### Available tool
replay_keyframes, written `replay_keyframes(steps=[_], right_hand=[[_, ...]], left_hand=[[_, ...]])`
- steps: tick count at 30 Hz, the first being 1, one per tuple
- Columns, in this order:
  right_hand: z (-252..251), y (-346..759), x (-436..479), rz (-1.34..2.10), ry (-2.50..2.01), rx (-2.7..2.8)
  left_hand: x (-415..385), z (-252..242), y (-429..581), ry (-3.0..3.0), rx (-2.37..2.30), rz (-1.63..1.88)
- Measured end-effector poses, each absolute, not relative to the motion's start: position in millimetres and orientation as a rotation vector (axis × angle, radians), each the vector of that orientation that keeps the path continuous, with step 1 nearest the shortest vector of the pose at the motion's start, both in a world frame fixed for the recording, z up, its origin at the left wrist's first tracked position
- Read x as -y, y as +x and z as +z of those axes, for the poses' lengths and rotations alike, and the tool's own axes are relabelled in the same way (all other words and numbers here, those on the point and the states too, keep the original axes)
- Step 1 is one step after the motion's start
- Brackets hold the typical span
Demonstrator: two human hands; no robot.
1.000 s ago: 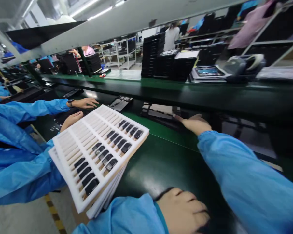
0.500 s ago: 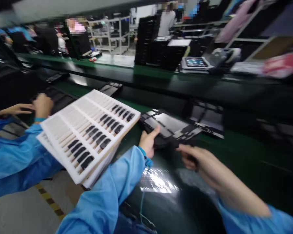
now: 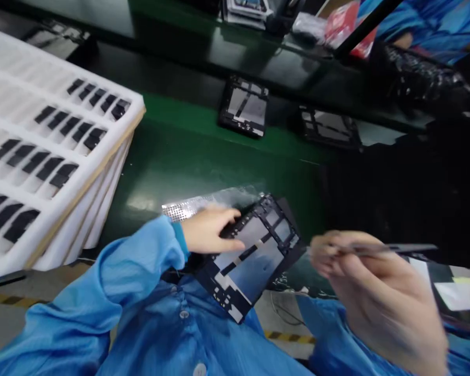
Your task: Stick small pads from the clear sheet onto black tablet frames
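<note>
An opened tablet (image 3: 250, 256), its grey metal inside facing up, lies tilted close to my body. My left hand (image 3: 211, 230) grips its upper left edge, with the thumb across the top face. To the right of the tablet and apart from it, my closed right hand (image 3: 368, 282) holds a slim grey metal tool (image 3: 399, 248), which looks like tweezers. The tool's far end points right; the hand is smeared by motion. Behind my left hand lies a clear plastic sheet with silvery dots (image 3: 184, 210).
White foam trays (image 3: 121, 141) with rows of black-ended parts are stacked at the left. Farther back lie another opened tablet (image 3: 246, 107) and a third (image 3: 329, 127). Black material (image 3: 384, 193) covers the right side. Another person's sleeve (image 3: 434, 26) shows at the upper right.
My view has tilted down and turned right. The tablet has come nearer to my body, with my left hand on it. My right hand has moved away from it, and the tool now shows.
</note>
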State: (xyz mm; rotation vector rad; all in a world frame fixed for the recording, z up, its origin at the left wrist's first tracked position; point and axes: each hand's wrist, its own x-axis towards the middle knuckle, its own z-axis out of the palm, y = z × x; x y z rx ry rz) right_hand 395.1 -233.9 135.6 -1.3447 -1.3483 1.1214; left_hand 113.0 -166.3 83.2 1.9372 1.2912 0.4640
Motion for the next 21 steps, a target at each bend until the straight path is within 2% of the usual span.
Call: replay_keyframes(steps=[5,11,21], right_hand=[[103,295,152,1.367,-1.039,1.831],[41,261,117,1.467,-0.886,2.166],[41,262,119,1.439,-0.89,2.192]], left_hand=[[105,86,35,2.011,-1.538,0.22],[104,64,27,1.941,-1.527,0.014],[103,66,33,2.014,-1.546,-0.088]])
